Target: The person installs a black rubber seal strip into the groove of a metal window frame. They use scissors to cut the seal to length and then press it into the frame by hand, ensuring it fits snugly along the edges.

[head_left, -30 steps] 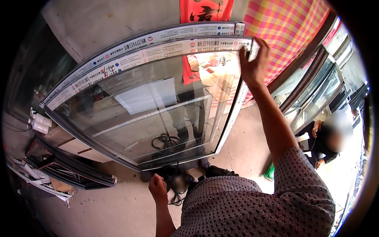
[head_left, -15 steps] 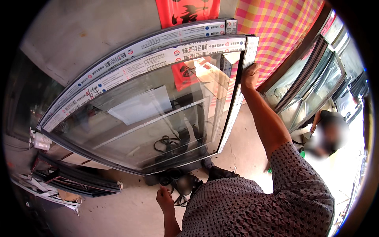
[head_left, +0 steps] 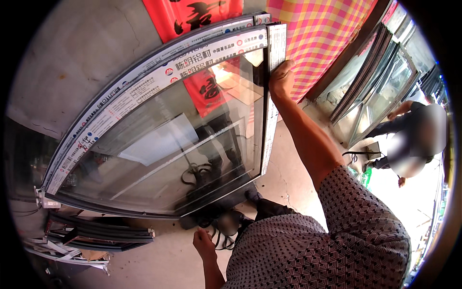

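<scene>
A large glazed window sash (head_left: 73, 174) stands in front of me, its pale frame covered in printed protective film. My right hand (head_left: 282, 79) grips the sash's upright right edge near the top corner, the fingers wrapped round it. Low in the middle, my left hand (head_left: 203, 241) is curled closed in front of my body, apart from the frame. Whatever it may hold is hidden. Behind the sash, a second film-covered frame (head_left: 240, 24) shows along the top edge. Reflections cross the glass.
A red banner (head_left: 168, 19) hangs on the wall beside a pink-and-yellow checked curtain (head_left: 317, 38). More glazed frames (head_left: 385, 91) lean at right, with a co-worker (head_left: 416, 130) bending near them. Dark frame profiles (head_left: 101, 233) lie at lower left. Black straps (head_left: 224, 241) hang near my left hand.
The sash and my right hand on it have shifted left and slightly up in view. My left hand stays low and closed. More of the co-worker shows, with an arm out toward the leaning frames.
</scene>
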Tool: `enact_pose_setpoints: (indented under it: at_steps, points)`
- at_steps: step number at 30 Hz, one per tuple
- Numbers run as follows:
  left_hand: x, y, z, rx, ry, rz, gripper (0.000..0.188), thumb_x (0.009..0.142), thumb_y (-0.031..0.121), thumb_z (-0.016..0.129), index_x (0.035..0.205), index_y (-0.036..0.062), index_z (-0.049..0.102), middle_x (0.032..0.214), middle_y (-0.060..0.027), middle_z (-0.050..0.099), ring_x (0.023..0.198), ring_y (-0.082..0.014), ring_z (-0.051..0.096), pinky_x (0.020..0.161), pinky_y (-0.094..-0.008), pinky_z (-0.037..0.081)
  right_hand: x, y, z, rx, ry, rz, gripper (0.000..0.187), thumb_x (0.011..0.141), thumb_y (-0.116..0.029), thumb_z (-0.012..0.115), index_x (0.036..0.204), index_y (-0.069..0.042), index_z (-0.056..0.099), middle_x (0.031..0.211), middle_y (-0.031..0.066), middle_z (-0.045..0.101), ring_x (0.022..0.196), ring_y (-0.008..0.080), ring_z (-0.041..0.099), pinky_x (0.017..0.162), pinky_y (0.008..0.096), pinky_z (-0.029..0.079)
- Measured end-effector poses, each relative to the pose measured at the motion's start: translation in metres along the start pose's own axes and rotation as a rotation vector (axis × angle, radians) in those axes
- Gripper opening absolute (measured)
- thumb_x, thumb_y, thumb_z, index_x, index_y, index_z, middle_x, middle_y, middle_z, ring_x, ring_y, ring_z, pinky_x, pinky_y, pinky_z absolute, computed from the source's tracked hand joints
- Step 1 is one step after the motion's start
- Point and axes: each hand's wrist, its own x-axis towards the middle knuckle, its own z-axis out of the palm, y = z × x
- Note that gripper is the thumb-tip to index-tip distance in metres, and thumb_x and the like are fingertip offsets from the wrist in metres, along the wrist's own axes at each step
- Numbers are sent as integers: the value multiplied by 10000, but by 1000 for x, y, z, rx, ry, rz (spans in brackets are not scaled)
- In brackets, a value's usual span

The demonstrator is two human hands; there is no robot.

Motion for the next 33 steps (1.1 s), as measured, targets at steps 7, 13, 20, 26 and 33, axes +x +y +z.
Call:
enact_pose_setpoints:
  at_steps: [7, 13, 20, 26, 33]
  points:
    - [-2, 38, 6, -91, 36, -89, 404, 1109, 354, 505, 833, 63, 556, 603, 49, 394, 535, -48, 327, 508, -266, 237, 1, 2, -15, -61, -81, -153, 839, 1087, -469, 72, 858, 103, 643, 952, 410, 652, 990, 612, 596, 953, 625, 440]
    - [13, 55, 17, -207, -44, -64, 381, 1112, 355, 502, 823, 111, 542, 620, 65, 402, 494, -33, 302, 452, -249, 207, 12, 22, -25, -124, -53, -448, 605, 1104, -402, 247, 933, 51, 608, 984, 353, 632, 1009, 543, 561, 936, 580, 440]
    - [17, 117, 21, -660, -418, 54, 207, 1112, 249, 509, 962, 116, 559, 771, 17, 459, 580, -74, 338, 531, -260, 300, -122, 52, -69, -35, -437, -548, 206, 976, -173, 640, 1096, -5, 648, 981, 126, 659, 924, 261, 640, 849, 386, 509]
    - [8, 162, 28, -909, -587, 123, 208, 950, 197, 554, 1125, 85, 556, 941, -41, 497, 800, -154, 448, 768, -335, 392, -297, 51, -130, 210, -1428, -324, 369, 1025, -238, 643, 1306, -5, 587, 1214, 175, 643, 1124, 275, 632, 985, 380, 499]
    - [4, 173, 12, -940, -486, 228, 225, 1006, 208, 541, 1180, 67, 563, 1088, -77, 566, 980, -195, 544, 932, -358, 453, -333, 11, -136, 244, -1605, -278, 347, 1054, -271, 622, 1256, 8, 578, 922, 178, 688, 847, 277, 689, 764, 396, 536]
